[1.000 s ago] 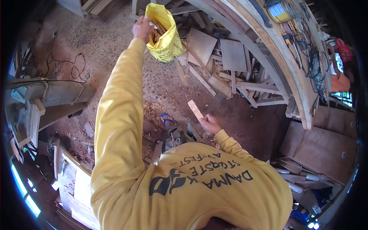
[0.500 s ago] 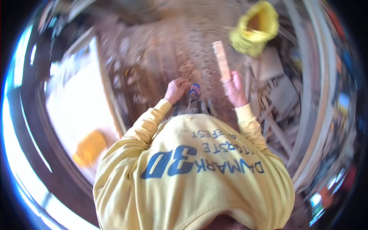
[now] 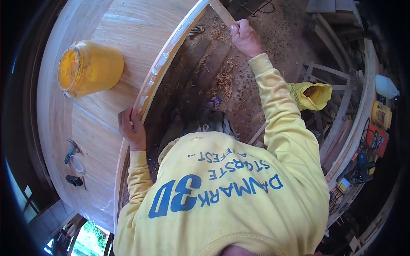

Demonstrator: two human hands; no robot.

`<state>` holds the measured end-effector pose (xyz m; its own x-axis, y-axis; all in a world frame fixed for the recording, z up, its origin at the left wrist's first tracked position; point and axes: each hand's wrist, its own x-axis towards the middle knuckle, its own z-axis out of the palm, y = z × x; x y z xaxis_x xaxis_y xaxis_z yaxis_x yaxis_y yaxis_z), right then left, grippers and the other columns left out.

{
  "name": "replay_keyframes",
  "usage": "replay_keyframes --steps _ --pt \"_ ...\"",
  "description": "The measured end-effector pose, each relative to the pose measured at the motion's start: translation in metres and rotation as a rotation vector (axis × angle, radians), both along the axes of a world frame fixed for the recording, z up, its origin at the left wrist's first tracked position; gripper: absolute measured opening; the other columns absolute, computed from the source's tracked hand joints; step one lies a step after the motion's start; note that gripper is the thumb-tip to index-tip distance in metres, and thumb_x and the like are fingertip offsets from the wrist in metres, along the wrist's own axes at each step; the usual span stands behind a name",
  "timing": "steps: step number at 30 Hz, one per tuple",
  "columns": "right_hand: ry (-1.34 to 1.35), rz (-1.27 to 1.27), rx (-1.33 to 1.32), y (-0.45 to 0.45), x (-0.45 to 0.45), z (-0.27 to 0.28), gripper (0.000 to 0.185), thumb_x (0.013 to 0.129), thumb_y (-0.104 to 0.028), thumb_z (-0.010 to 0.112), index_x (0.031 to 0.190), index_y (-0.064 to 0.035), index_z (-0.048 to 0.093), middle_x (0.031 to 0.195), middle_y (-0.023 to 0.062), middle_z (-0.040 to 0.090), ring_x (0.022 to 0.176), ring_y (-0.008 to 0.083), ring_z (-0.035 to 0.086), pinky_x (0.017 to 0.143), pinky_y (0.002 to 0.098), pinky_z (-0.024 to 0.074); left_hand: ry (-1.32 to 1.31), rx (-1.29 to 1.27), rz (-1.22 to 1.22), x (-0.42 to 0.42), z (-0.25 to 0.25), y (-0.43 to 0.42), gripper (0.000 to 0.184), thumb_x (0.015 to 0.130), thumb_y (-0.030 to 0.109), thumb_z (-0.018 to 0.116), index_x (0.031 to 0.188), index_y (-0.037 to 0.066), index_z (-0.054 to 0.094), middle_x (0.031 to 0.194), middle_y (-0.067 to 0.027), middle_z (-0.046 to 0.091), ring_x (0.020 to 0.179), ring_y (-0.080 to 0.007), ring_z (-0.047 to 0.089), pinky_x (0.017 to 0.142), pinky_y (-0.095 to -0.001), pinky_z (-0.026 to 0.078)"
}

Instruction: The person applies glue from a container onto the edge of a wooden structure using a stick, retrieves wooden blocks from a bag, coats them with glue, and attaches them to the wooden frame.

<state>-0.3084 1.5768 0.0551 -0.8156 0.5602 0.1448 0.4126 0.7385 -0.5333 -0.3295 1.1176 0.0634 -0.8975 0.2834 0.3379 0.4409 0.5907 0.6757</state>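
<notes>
My right hand (image 3: 246,39) is closed on the near end of a narrow wooden strip (image 3: 223,13). The strip slants away from me, and its far end meets or overlaps the curved wooden rim (image 3: 164,55); contact there is hard to judge. White paste lies in patches along this rim. My left hand (image 3: 133,129) is on the rim nearer to me, its fingers curled over the edge. Left of the rim spreads a broad, curved planked wooden surface (image 3: 96,130). A yellow plastic tub (image 3: 99,69) lies on it, tipped on its side.
A hammer (image 3: 71,151), a clear round lid (image 3: 77,164) and a small black object (image 3: 74,180) lie on the planks. Shavings (image 3: 224,81) litter the floor. A yellow sack (image 3: 314,96) stands at right, near wooden frames and a shelf with a red box (image 3: 376,140).
My view has swung left to the planked surface. The right hand has carried the wooden strip to the rim, and my left hand has moved from near my waist onto the rim.
</notes>
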Motion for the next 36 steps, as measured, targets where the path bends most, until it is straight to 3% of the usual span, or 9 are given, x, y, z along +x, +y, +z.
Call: replay_keyframes --steps 6,8,11,15,17,22,25,32,36 --pt "-0.188 0.081 0.075 -0.056 -0.006 0.007 0.029 0.098 -0.033 0.055 0.108 -0.0059 0.05 0.091 0.0238 0.069 0.083 0.0444 0.067 0.075 0.0531 0.0518 0.064 -0.067 0.129 -0.006 -0.031 -0.104 0.018 0.094 0.004 0.065 0.111 0.0 0.066 0.102 -0.0158 0.065 0.093 -0.0293 0.062 0.08 -0.0374 0.052" --pt "-0.262 0.167 0.083 -0.087 0.015 0.014 0.028 0.098 -0.033 0.055 0.107 -0.0061 0.05 0.09 0.0235 0.069 0.083 0.0442 0.067 0.075 0.0525 0.052 0.067 -0.024 0.139 -0.006 -0.045 -0.12 0.018 0.094 0.004 0.065 0.111 0.0 0.066 0.102 -0.0159 0.065 0.094 -0.0294 0.062 0.081 -0.038 0.051" --pt "-0.17 0.2 0.064 -0.112 0.034 0.015 0.028 0.098 -0.032 0.055 0.107 -0.006 0.05 0.089 0.0228 0.068 0.082 0.0446 0.067 0.074 0.0516 0.0524 0.008 0.017 0.075 -0.008 -0.032 -0.11 0.019 0.094 0.005 0.065 0.112 0.0 0.066 0.102 -0.0161 0.065 0.094 -0.0299 0.062 0.082 -0.0387 0.051" --pt "-0.222 -0.019 0.07 -0.085 0.002 0.027 0.029 0.099 -0.033 0.053 0.108 -0.0059 0.05 0.092 0.0221 0.069 0.088 0.0446 0.067 0.079 0.0527 0.0515 -0.02 0.005 0.024 -0.009 -0.034 -0.116 0.02 0.094 0.006 0.065 0.113 0.0 0.066 0.104 -0.0168 0.064 0.094 -0.0318 0.061 0.082 -0.0393 0.051" --pt "-0.245 -0.008 0.124 -0.078 -0.005 0.019 0.028 0.1 -0.033 0.052 0.108 -0.0063 0.049 0.093 0.0221 0.069 0.088 0.0431 0.067 0.081 0.0528 0.0512 -0.061 -0.022 0.021 -0.004 -0.03 -0.118 0.02 0.094 0.007 0.065 0.113 0.001 0.066 0.104 -0.0172 0.064 0.095 -0.0332 0.061 0.083 -0.0407 0.05" --pt "-0.276 0.309 0.001 -0.116 0.025 0.023 0.024 0.099 -0.027 0.052 0.103 -0.0063 0.042 0.083 0.0217 0.065 0.074 0.0428 0.066 0.069 0.0549 0.0518 0.07 -0.262 0.072 0.011 -0.021 -0.126 0.02 0.094 0.012 0.065 0.111 0.003 0.067 0.104 -0.0163 0.065 0.098 -0.0345 0.06 0.088 -0.0442 0.047" --pt "-0.138 0.348 0.02 -0.132 0.044 0.012 0.025 0.096 -0.027 0.056 0.104 -0.0067 0.044 0.083 0.0221 0.065 0.077 0.0446 0.066 0.071 0.0561 0.0508 0.07 -0.306 0.14 0.015 -0.027 -0.121 0.018 0.094 0.013 0.065 0.109 0.003 0.067 0.102 -0.015 0.065 0.099 -0.0336 0.06 0.089 -0.0439 0.046" --pt "-0.225 0.025 0.06 0.003 -0.019 0.023 0.029 0.095 -0.03 0.058 0.108 -0.0059 0.05 0.093 0.0224 0.068 0.088 0.0441 0.067 0.078 0.0536 0.0514 0.053 -0.353 0.242 0.012 -0.034 -0.108 0.015 0.094 0.012 0.064 0.106 0.005 0.068 0.098 -0.013 0.064 0.095 -0.0315 0.058 0.087 -0.0421 0.047" --pt "-0.057 -0.05 0.014 0.094 -0.052 0.009 0.033 0.096 -0.034 0.059 0.109 -0.0039 0.056 0.097 0.0234 0.069 0.093 0.0431 0.067 0.084 0.0499 0.052 0.104 -0.397 0.298 0.011 -0.04 -0.105 0.015 0.095 0.012 0.062 0.107 0.005 0.068 0.097 -0.0128 0.064 0.095 -0.0315 0.058 0.087 -0.0423 0.047"
